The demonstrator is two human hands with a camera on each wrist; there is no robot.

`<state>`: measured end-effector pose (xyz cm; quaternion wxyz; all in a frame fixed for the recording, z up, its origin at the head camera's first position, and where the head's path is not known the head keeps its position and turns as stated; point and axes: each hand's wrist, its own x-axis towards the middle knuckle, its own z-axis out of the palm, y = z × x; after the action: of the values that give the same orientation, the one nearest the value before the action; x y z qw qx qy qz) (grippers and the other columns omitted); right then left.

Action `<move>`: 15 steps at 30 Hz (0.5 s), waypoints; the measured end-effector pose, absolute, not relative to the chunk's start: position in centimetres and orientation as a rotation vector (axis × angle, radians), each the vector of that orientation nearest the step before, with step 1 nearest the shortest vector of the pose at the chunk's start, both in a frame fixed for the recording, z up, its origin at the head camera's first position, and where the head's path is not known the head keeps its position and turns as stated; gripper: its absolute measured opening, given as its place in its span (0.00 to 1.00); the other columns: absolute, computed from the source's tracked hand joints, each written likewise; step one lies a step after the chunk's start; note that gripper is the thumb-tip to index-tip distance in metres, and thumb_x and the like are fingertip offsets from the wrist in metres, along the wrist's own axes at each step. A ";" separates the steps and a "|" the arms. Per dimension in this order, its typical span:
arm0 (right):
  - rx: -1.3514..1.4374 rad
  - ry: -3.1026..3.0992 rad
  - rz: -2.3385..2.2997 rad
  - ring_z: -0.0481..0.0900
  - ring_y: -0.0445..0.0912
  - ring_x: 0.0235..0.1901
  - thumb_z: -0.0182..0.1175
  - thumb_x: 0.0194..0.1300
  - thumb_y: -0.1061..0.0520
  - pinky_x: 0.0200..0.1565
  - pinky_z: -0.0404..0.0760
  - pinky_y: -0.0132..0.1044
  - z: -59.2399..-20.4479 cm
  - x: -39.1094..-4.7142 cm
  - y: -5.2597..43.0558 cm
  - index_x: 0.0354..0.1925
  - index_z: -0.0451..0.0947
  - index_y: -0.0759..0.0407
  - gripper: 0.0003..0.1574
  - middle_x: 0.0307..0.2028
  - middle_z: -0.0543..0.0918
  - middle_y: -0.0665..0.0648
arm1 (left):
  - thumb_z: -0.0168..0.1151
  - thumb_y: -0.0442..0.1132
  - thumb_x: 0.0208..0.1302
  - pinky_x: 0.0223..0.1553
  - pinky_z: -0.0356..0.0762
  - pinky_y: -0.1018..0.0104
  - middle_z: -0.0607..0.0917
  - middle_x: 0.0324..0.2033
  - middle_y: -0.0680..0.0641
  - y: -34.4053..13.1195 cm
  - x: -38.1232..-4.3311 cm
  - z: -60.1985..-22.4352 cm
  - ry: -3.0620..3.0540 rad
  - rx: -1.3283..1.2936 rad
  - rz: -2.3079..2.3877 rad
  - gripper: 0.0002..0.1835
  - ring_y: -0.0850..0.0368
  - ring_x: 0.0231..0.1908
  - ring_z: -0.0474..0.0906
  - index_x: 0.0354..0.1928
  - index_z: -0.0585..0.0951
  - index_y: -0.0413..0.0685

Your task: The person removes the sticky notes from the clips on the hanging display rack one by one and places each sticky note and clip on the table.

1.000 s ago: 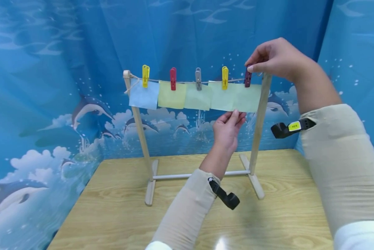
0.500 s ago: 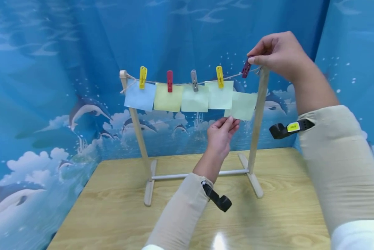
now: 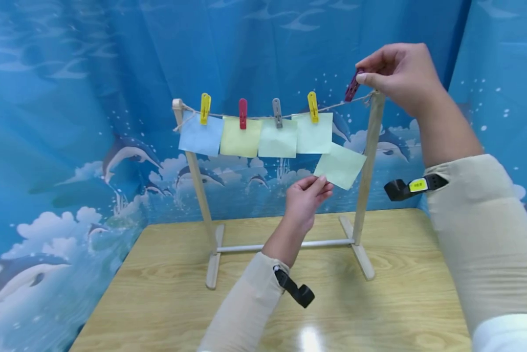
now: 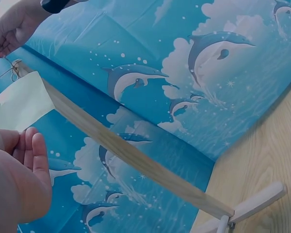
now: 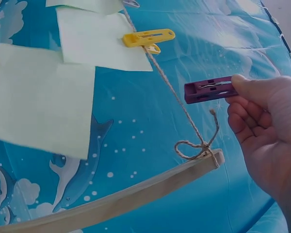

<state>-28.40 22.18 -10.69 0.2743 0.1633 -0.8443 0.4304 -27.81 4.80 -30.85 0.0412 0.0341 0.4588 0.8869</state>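
My left hand pinches the lower left corner of a pale green paper square, which is tilted and hangs free below the string. Between thumb and fingers, my right hand holds a dark purple clothespin. In the right wrist view that clothespin stands apart from the string. Still pegged on the string are a blue paper, a yellow paper and two pale green papers, one under a grey clothespin and one under a yellow clothespin.
The string is tied to two wooden posts, the right post close to the held paper. A white bar joins the stand's feet on the wooden table. Behind hangs a blue dolphin-print curtain.
The purple clothespin has come off the string and paper and moved up and right in my right hand. My left hand has drawn the green paper down from the line, and the paper has tilted.
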 end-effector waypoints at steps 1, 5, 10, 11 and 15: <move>0.445 -2.266 1.159 0.77 0.40 0.42 0.64 0.63 0.47 0.53 0.77 0.27 -10.8 -28.4 22.2 0.53 0.82 0.58 0.24 0.42 0.81 0.51 | 0.66 0.32 0.63 0.43 0.84 0.63 0.85 0.32 0.42 4.7 -27.7 -30.9 1.416 0.108 2.711 0.04 0.56 0.33 0.85 0.36 0.82 0.39; 0.455 -2.232 1.176 0.78 0.41 0.43 0.65 0.62 0.47 0.54 0.76 0.27 -11.3 -28.2 22.1 0.56 0.81 0.56 0.26 0.43 0.81 0.51 | 0.66 0.32 0.63 0.43 0.84 0.62 0.85 0.33 0.42 4.2 -27.3 -30.9 1.458 0.128 2.678 0.03 0.55 0.33 0.85 0.35 0.82 0.39; 0.485 -2.185 1.155 0.79 0.42 0.43 0.66 0.61 0.47 0.53 0.77 0.27 -12.3 -27.4 22.0 0.57 0.80 0.55 0.27 0.44 0.81 0.51 | 0.66 0.32 0.63 0.43 0.84 0.59 0.85 0.31 0.43 3.7 -26.9 -31.2 1.491 0.153 2.637 0.03 0.55 0.30 0.84 0.32 0.82 0.40; 0.499 -2.176 1.146 0.79 0.42 0.43 0.67 0.62 0.48 0.52 0.77 0.26 -12.4 -27.2 22.0 0.57 0.80 0.55 0.27 0.43 0.81 0.51 | 0.66 0.32 0.63 0.43 0.84 0.59 0.85 0.30 0.43 3.5 -26.8 -31.3 1.492 0.159 2.630 0.03 0.56 0.30 0.84 0.32 0.81 0.40; 0.536 -2.148 1.114 0.79 0.42 0.42 0.67 0.62 0.51 0.50 0.76 0.24 -13.2 -26.5 22.2 0.57 0.80 0.57 0.25 0.42 0.81 0.48 | 0.66 0.31 0.63 0.40 0.85 0.60 0.84 0.28 0.43 2.7 -26.7 -31.5 1.528 0.194 2.607 0.04 0.56 0.28 0.84 0.31 0.81 0.40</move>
<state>-26.53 22.17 -13.22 0.3256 0.2044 -0.8195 0.4251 -26.70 2.72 -31.47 0.0569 0.0639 0.5039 0.8595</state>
